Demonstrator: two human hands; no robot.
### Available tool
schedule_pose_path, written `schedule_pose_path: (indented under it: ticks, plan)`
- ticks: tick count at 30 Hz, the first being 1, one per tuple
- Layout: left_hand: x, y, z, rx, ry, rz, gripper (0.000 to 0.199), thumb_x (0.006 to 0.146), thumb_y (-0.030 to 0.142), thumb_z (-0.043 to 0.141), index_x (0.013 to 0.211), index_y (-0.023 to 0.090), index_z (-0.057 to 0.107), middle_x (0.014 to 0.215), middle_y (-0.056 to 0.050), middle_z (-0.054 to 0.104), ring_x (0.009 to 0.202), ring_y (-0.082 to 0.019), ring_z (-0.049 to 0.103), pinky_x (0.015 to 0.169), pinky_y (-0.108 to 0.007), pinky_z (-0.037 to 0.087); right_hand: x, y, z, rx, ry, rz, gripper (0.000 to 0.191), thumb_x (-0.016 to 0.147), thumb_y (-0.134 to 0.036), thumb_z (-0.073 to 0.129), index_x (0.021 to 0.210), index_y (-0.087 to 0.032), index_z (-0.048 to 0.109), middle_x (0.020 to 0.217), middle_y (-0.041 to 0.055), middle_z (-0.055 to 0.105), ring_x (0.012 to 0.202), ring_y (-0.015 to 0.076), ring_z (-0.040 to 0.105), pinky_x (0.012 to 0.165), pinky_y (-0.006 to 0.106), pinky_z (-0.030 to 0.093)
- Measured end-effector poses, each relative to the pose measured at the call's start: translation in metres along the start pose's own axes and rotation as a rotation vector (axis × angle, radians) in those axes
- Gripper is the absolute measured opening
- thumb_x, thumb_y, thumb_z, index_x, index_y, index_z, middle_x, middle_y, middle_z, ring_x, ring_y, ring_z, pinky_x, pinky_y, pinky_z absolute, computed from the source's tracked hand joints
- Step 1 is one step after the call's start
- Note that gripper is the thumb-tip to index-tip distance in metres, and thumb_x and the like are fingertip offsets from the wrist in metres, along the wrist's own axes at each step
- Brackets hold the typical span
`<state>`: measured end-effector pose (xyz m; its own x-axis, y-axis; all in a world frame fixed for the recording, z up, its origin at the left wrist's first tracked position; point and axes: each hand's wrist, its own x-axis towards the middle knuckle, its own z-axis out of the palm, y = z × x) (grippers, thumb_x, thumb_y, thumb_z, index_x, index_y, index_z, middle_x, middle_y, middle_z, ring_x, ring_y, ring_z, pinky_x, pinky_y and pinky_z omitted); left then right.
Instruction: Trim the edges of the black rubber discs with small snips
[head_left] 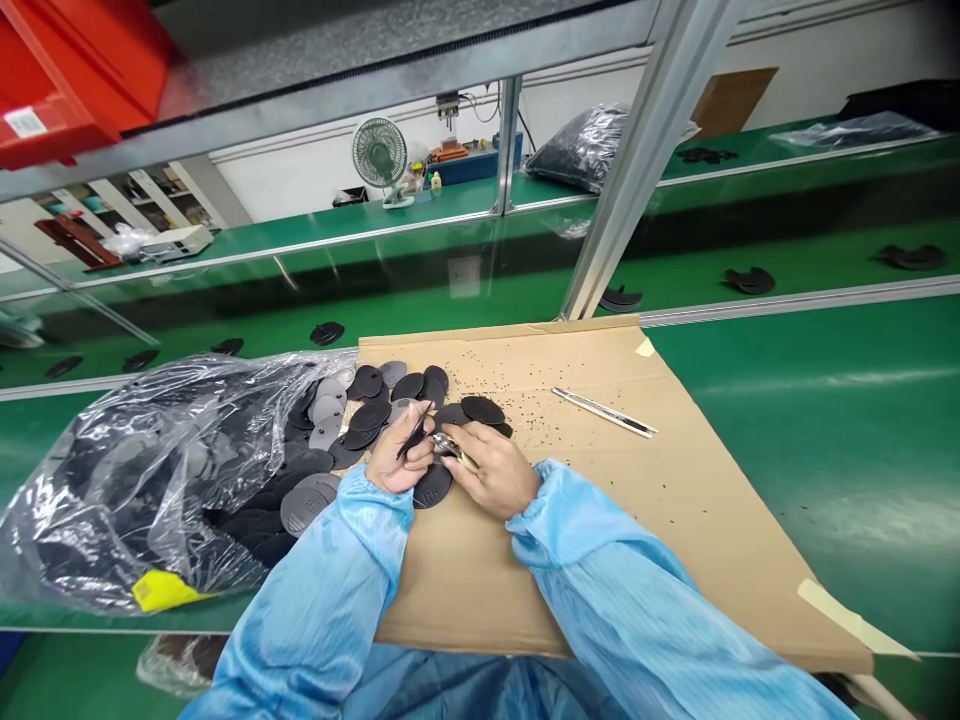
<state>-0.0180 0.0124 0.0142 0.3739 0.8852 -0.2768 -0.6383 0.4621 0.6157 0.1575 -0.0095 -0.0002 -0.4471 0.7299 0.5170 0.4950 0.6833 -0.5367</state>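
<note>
My left hand (400, 452) is closed on a black plastic disc (413, 436), held tilted nearly edge-on. In my right hand (491, 467) is a pair of small cutting pliers (448, 446), whose metal head points at the disc; whether the jaws touch it I cannot tell. Just under my hands another black disc (433, 487) lies flat on the cardboard sheet (600, 560). More loose discs (369, 415) are heaped to the left and behind my hands, some overlapping. A clear plastic bag (150, 470) full of dark discs lies open toward the heap.
A slim utility knife (604, 412) rests on the cardboard at the right, near scattered black crumbs. Behind runs a green conveyor belt (420, 290) carrying spaced black parts. A metal post (645, 170) rises beyond the cardboard, and a red bin (82, 80) sits on the upper shelf.
</note>
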Motion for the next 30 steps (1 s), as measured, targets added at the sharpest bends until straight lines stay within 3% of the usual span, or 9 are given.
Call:
schedule_pose_path:
  ticks: [5, 15, 20, 25, 28, 30]
  plan:
    - [0.001, -0.003, -0.003, 0.082, -0.022, 0.011, 0.031, 0.075, 0.034, 0.073, 0.099, 0.019, 0.06, 0.066, 0.006, 0.046, 0.033, 0.001, 0.028, 0.028, -0.011, 0.016, 0.0, -0.002, -0.002, 0.023, -0.041, 0.005, 0.034, 0.093, -0.033, 0.045, 0.12, -0.015, 0.056, 0.092, 0.0091, 0.059, 0.085, 0.0208, 0.059, 0.08, 0.033, 0.051]
    - [0.0, -0.004, -0.002, 0.186, -0.009, 0.035, 0.034, 0.073, 0.038, 0.074, 0.097, 0.018, 0.06, 0.061, 0.006, 0.047, 0.03, 0.001, 0.029, 0.028, -0.013, 0.015, -0.001, -0.003, -0.005, -0.018, -0.099, 0.012, 0.03, 0.093, -0.031, 0.047, 0.117, -0.017, 0.058, 0.091, 0.008, 0.061, 0.082, 0.0198, 0.061, 0.077, 0.031, 0.052]
    - [0.001, -0.005, -0.003, 0.234, 0.009, 0.039, 0.042, 0.068, 0.04, 0.078, 0.097, 0.016, 0.059, 0.056, 0.007, 0.047, 0.028, 0.0, 0.031, 0.028, -0.013, 0.016, 0.001, -0.001, -0.012, -0.096, -0.158, 0.004, 0.031, 0.09, -0.024, 0.048, 0.118, -0.016, 0.058, 0.093, 0.0088, 0.063, 0.088, 0.0206, 0.061, 0.081, 0.031, 0.051]
    - [0.002, -0.007, -0.001, 0.288, 0.027, 0.033, 0.046, 0.065, 0.041, 0.08, 0.097, 0.014, 0.059, 0.053, 0.007, 0.046, 0.028, 0.0, 0.029, 0.028, -0.013, 0.016, -0.001, 0.0, -0.014, -0.119, -0.218, 0.013, 0.028, 0.088, -0.017, 0.047, 0.111, -0.017, 0.061, 0.089, 0.0071, 0.063, 0.082, 0.0182, 0.062, 0.073, 0.026, 0.05]
    - [0.002, -0.008, 0.003, 0.278, 0.056, 0.047, 0.048, 0.064, 0.042, 0.08, 0.097, 0.015, 0.059, 0.056, 0.006, 0.048, 0.03, 0.0, 0.031, 0.028, -0.013, 0.017, -0.001, 0.001, -0.012, -0.068, -0.17, 0.043, 0.025, 0.089, -0.019, 0.048, 0.109, -0.018, 0.061, 0.088, 0.0059, 0.062, 0.08, 0.0177, 0.061, 0.073, 0.026, 0.049]
    - [0.002, -0.009, 0.006, 0.241, 0.087, 0.088, 0.048, 0.064, 0.041, 0.081, 0.099, 0.015, 0.059, 0.062, 0.005, 0.051, 0.035, -0.001, 0.037, 0.029, -0.013, 0.021, -0.001, 0.004, -0.012, -0.037, -0.058, 0.09, 0.023, 0.089, -0.021, 0.048, 0.109, -0.019, 0.06, 0.09, 0.0061, 0.062, 0.082, 0.0187, 0.06, 0.076, 0.028, 0.049]
